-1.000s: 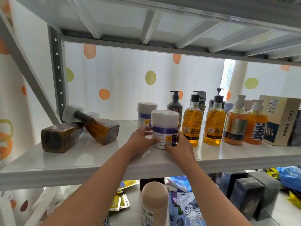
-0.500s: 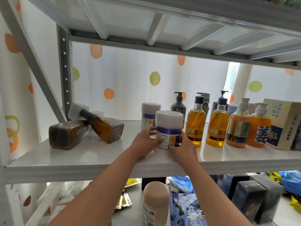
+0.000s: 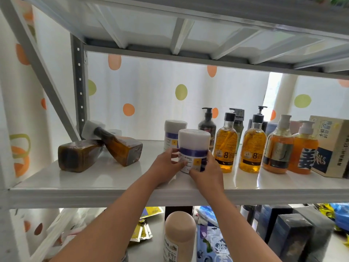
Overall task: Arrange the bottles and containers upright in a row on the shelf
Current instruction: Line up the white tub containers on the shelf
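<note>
two brown bottles [image 3: 98,154] lie tipped well left of the amber bottle [image 3: 225,146] marked 8; nearer it, left hand [image 3: 166,164] and right hand [image 3: 207,172] both grip the white jar [image 3: 194,146], upright just left of that bottle. best slid flush beside it, base kept flat

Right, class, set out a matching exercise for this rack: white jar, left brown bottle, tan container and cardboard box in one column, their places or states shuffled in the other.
Column one
1. white jar
2. left brown bottle
3. tan container
4. cardboard box

Column two
a. far right of the shelf
b. gripped by left hand and right hand
c. lying on its side
d. on the level below

Pairs: 1-b, 2-c, 3-d, 4-a
</note>
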{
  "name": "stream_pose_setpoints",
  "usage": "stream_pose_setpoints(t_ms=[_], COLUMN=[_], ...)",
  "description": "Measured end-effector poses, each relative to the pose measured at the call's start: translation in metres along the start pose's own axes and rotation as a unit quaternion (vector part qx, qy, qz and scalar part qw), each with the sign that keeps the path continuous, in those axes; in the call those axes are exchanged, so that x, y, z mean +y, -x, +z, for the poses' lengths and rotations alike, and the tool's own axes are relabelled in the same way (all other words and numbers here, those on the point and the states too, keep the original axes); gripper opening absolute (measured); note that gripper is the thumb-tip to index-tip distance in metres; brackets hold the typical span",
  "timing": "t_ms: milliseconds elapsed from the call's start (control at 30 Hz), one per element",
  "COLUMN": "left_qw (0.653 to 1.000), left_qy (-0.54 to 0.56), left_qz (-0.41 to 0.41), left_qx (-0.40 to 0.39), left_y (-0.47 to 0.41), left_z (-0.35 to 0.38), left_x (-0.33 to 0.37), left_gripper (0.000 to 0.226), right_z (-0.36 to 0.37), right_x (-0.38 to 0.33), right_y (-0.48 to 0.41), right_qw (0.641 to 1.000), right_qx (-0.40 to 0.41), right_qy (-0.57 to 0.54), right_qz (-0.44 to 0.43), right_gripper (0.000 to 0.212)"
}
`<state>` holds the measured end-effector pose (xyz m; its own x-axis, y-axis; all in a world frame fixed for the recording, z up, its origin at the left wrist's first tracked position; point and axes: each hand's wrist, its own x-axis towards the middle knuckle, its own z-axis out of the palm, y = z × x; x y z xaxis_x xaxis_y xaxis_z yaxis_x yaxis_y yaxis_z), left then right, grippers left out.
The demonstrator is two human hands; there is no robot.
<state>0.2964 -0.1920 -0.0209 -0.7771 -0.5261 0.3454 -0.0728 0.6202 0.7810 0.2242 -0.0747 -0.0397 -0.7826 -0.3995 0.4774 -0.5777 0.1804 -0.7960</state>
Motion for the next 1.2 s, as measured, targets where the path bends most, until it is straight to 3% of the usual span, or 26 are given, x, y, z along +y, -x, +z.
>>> stream_pose_setpoints(t_ms=[233, 467, 567, 733, 1200], left_qw=[1.0, 0.989, 0.983, 0.973, 0.976], left_qy=[-0.012, -0.048, -0.044, -0.06, 0.025], left_qz=[-0.007, -0.019, -0.021, -0.023, -0.019], left_qx=[0.025, 0.141, 0.18, 0.223, 0.214], left_y=[-0.002, -0.001, -0.002, -0.006, -0.037], left_z=[0.001, -0.006, -0.014, -0.018, -0.048], left_x=[0.0, 0.004, 0.0, 0.004, 0.017], left_gripper=[0.047, 0.039, 0.036, 0.036, 0.02], right_z=[0.004, 0.019, 0.027, 0.028, 0.024], right_x=[-0.001, -0.018, -0.028, -0.041, -0.068], right_y=[0.0, 0.016, 0.016, 0.009, -0.026], right_qw=[0.999, 0.974, 0.964, 0.965, 0.966], right_qx=[-0.004, 0.079, 0.066, -0.027, -0.077], right_qy=[0.003, 0.047, 0.043, -0.019, -0.09], right_qz=[-0.036, -0.206, -0.253, -0.259, -0.231], right_gripper=[0.093, 0.086, 0.08, 0.067, 0.061])
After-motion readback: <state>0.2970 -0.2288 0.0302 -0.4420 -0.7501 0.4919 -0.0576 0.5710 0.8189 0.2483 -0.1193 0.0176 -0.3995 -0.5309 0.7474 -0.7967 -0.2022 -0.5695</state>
